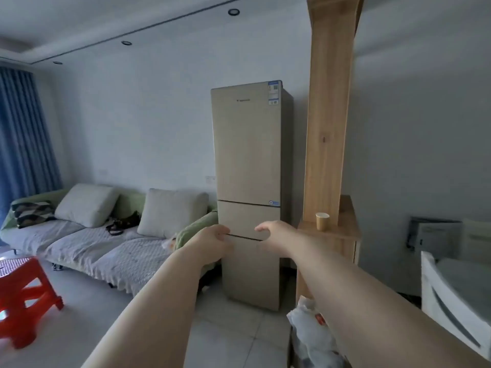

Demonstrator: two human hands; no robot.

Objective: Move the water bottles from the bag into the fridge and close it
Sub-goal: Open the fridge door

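Both empty: left hand (pixel 212 237) curled tight, right hand (pixel 273 232) loosely cupped. Fridge (pixel 247 155) dead ahead, doors closed; bag (pixel 310 333) low, under the right forearm.

"What sort of place am I in?"

"My own home, the living room. Left of the frame is my sofa (pixel 79 243) with grey cushions (pixel 87 204), and blue curtains (pixel 24 134) hang at the far left edge."

"What else says home?"

"A tall beige fridge (pixel 247 155) at mid-frame against the white wall (pixel 159 115), a red plastic stool (pixel 24 296) at lower left on the tiled floor (pixel 225 330), and a paper cup (pixel 322 221) on the wooden shelf unit (pixel 329 128) right of centre."
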